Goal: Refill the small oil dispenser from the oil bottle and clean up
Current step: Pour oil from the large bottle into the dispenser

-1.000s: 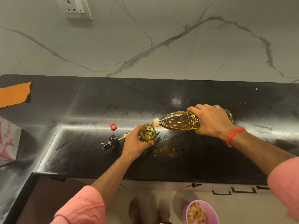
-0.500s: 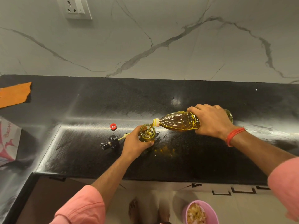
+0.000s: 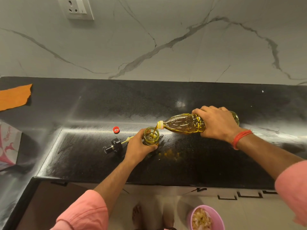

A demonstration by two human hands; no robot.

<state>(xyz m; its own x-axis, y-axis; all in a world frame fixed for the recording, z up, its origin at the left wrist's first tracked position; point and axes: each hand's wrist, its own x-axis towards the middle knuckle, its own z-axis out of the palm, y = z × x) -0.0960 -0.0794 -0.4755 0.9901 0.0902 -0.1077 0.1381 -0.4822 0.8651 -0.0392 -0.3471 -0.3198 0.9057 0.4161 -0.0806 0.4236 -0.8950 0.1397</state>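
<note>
Oil dispenser (image 3: 151,136), a small open glass jar partly filled with yellow oil, stands near the middle of the black surface (image 3: 199,166). Going from the left: one orange cloth (image 3: 14,97) at the far edge, one red cap (image 3: 116,129), and one black pump top (image 3: 113,146) lying on its side with its tube toward the jar. The left hand (image 3: 138,147) curls round the jar. One oil bottle (image 3: 184,124), about half full, is tipped nearly flat, a thin stream running from its mouth into the jar; the right hand (image 3: 217,123) grips its body. Yellow drips (image 3: 169,153) spot the surface just in front of the jar. One pink bowl (image 3: 216,213) holding pale scraps sits on the floor.
</note>
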